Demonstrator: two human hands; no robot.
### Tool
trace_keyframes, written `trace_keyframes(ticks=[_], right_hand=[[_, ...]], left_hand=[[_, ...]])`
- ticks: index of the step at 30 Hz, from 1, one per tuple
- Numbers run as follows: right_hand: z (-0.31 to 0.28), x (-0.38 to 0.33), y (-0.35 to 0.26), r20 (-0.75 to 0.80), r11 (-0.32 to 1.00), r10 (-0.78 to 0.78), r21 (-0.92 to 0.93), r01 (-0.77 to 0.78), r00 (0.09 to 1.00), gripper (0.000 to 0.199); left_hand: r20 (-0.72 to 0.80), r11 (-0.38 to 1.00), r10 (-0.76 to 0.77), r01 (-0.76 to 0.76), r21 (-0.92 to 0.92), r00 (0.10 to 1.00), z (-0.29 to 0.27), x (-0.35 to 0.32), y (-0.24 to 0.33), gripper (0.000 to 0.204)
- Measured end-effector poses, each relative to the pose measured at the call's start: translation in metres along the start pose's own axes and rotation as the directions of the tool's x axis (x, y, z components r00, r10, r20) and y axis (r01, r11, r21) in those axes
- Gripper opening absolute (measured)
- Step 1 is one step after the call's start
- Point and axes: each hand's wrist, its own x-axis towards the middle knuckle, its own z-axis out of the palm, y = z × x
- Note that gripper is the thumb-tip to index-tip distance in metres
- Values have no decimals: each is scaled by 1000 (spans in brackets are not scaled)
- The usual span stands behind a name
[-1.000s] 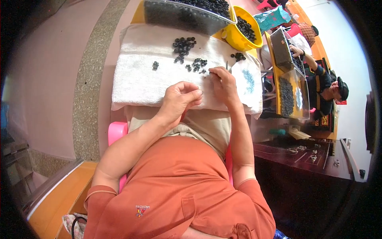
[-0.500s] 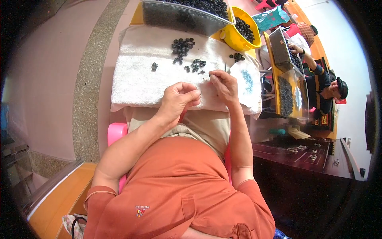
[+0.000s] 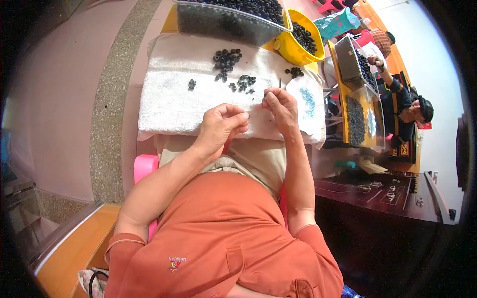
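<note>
Over the near edge of a white towel (image 3: 169,107), my left hand (image 3: 222,126) is closed, thumb against forefinger. Whatever may be in that pinch is too small to make out. My right hand (image 3: 283,110) pinches too, a bit farther away on the right, with a small black part at its fingertips, mostly hidden. Beyond the hands lie loose piles of small black ring-like parts: a large pile (image 3: 226,61), a middle one (image 3: 246,83) and a small cluster (image 3: 192,85). Another little pile (image 3: 294,72) lies near a thin dark stick (image 3: 280,82).
A clear bin (image 3: 223,25) of black parts and a yellow basin (image 3: 290,49) stand at the far edge. White paper with blue bits (image 3: 307,102) lies at right. Farther right, a co-worker (image 3: 405,109) sits by a table with bins (image 3: 355,119). A pink chair (image 3: 145,169) surrounds me.
My right hand has shifted slightly to the right, its fingertips drawn in. My left hand stays in its pinch. The co-worker's hand has lifted a little from the bin.
</note>
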Motion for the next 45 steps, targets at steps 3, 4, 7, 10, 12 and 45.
trace_keyframes(ticks=[3,4,7,10,12,45], right_hand=[[-4,0,7,-8,998,31,48,-31,999,18],[-2,0,7,4,992,19,125,-19,1000,18],[2,-2,0,-65,976,24,-214,-37,998,14],[9,-5,-10,158,631,-264,-718,295,951,14],[12,-8,-11,205,489,-289,-808,328,935,14],[19,-27,-20,94,999,-34,41,30,995,15]], left_hand=[[9,1000,2,-1,-23,1000,0,2,-2,11],[5,1000,1,-1,-22,1000,0,1,-2,10],[3,1000,2,-2,-30,1000,0,2,-2,10],[-2,999,4,-4,-34,1000,-1,2,-2,9],[-6,1000,6,-6,-28,1000,-1,2,-2,9],[35,999,27,-26,-30,999,3,-1,2,10]])
